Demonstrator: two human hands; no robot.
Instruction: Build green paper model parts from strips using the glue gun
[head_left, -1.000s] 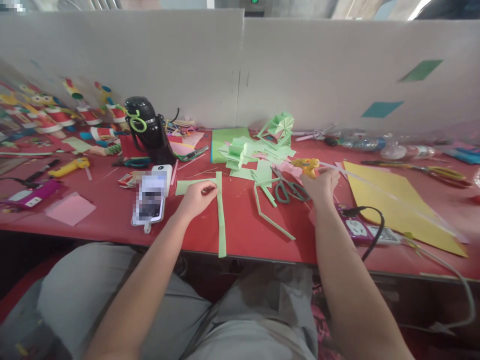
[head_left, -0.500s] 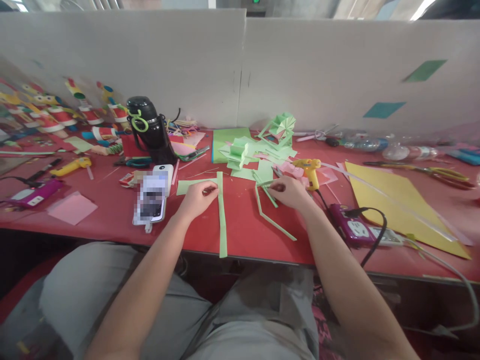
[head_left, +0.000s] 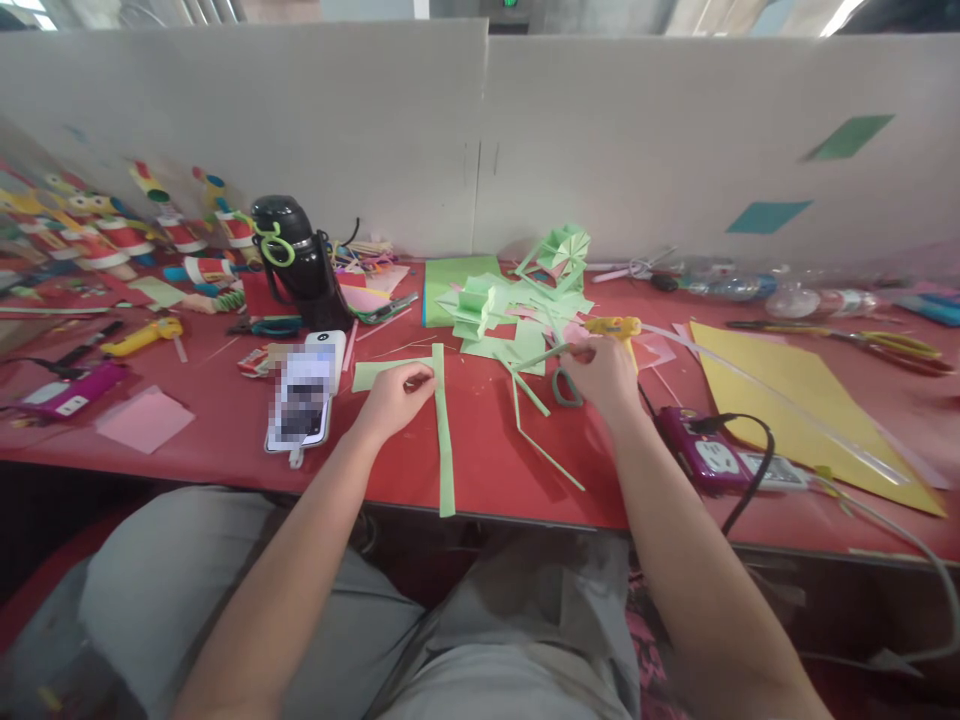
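My left hand (head_left: 395,396) rests on the red table (head_left: 480,450), its fingers curled and pressed on a crossed pair of light green paper strips (head_left: 442,420). My right hand (head_left: 604,378) is closed in a pinch on a thin folded green paper strip (head_left: 536,358), lifted a little off the table. More bent green strips (head_left: 536,430) lie beneath it. Grey-handled scissors (head_left: 562,385) lie under that hand, partly hidden. A yellow glue gun (head_left: 615,327) sits just behind my right hand.
A pile of folded green paper pieces (head_left: 517,300) lies behind. A phone (head_left: 301,405), black bottle (head_left: 296,260), pink paper (head_left: 144,418) and purple power strip (head_left: 712,458) with black cable stand around. A yellow sheet (head_left: 802,400) covers the right. White partition boards (head_left: 480,140) close the back.
My right hand left the glue gun, came left to the green strips, pinched one and raised it back to the right. The left hand stayed on the crossed strips.
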